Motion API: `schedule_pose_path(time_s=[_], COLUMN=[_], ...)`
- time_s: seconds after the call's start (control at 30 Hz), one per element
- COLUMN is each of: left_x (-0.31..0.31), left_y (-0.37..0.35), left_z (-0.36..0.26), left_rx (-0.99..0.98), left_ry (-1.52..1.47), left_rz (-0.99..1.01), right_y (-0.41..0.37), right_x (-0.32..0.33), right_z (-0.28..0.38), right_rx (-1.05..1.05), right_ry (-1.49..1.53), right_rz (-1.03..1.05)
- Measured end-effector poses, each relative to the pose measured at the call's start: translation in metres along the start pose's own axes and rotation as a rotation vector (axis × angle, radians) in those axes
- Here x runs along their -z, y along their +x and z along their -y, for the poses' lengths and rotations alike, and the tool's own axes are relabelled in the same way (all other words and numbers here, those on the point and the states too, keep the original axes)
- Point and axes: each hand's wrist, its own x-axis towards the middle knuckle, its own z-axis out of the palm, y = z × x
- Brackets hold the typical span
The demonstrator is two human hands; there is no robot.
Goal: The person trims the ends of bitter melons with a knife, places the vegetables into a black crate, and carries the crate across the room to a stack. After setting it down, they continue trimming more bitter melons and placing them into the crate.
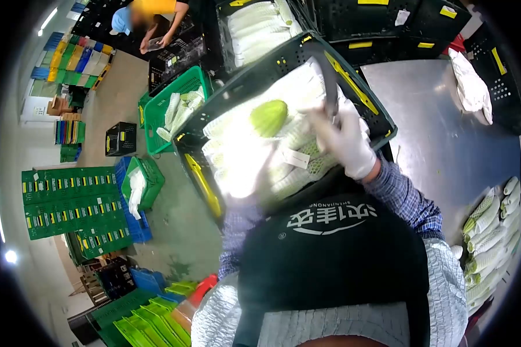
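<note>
A dark crate (385,130) in front of me holds several pale vegetables in white foam net sleeves (223,147). Among them, a bare green, gourd-like vegetable (269,117) shows a rounded end. My right hand (347,141), in a white glove, is over the crate's right side, its fingers closed round the lower end of a dark curved thing (328,81), blurred by motion. My left hand (246,176) reaches over the crate's near left part, washed out by glare and blur, so its fingers cannot be made out. A small white tag (296,158) lies between the hands.
A metal table (411,98) stands to the right, with a white bag (470,87) on it. More sleeved vegetables (492,243) are stacked at lower right. Green crates (150,124) stand left. Another person (156,17) works at dark crates, upper left.
</note>
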Motion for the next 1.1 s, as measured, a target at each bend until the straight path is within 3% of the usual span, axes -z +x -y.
schedule_pose_path(time_s=[0.07,0.17,0.3,0.4,0.43,0.47,0.53,0.57,0.67,0.73,0.77,0.83,0.93,1.03,1.1], left_x=[0.004,0.014,0.019,0.028,0.032,0.041,0.058,0.062,0.042,0.014,-0.001,-0.031,-0.069,-0.049,-0.034], left_y=[-0.004,0.015,0.026,0.03,0.032,0.033,0.038,0.039,0.044,0.036,0.032,0.012,-0.015,-0.015,-0.005], left_z=[-0.014,0.018,0.003,0.003,0.009,0.01,0.006,0.003,-0.008,-0.029,-0.009,-0.014,-0.003,0.013,0.014], left_rx=[0.006,-0.33,-0.368,-0.339,-0.306,-0.248,-0.018,0.082,0.425,0.437,0.433,0.477,0.729,0.455,0.365], left_ry=[-0.001,0.355,0.575,0.617,0.534,0.263,-0.924,-1.188,-1.268,-1.177,-1.36,-1.307,-1.663,-1.326,-1.286], left_rz=[-0.069,-0.133,-0.223,-0.364,-0.467,-0.511,-0.343,-0.265,-0.227,-0.286,-0.249,-0.213,-0.107,-0.08,0.011], right_y=[0.007,0.002,-0.004,-0.008,-0.008,-0.01,-0.017,-0.019,-0.022,-0.029,-0.031,-0.034,-0.031,-0.022,-0.02], right_x=[0.027,0.022,-0.005,-0.001,0.003,0.007,0.008,0.01,0.013,0.007,0.007,0.008,0.008,0.023,0.033], right_z=[0.003,-0.001,0.009,0.012,0.007,0.009,0.01,0.004,-0.014,-0.017,-0.03,-0.041,-0.027,-0.04,-0.034], right_rx=[-0.322,-0.469,-0.401,-0.347,-0.355,-0.37,-0.283,-0.294,-0.211,0.159,0.143,0.076,-0.022,0.011,-0.011], right_ry=[0.153,0.209,0.302,0.081,0.076,0.005,-0.033,-0.029,-0.211,-0.449,-0.328,-0.19,-0.206,-0.359,-0.358], right_rz=[0.131,0.267,0.329,0.301,0.307,0.311,0.331,0.35,0.484,0.438,0.383,0.288,0.23,0.252,0.228])
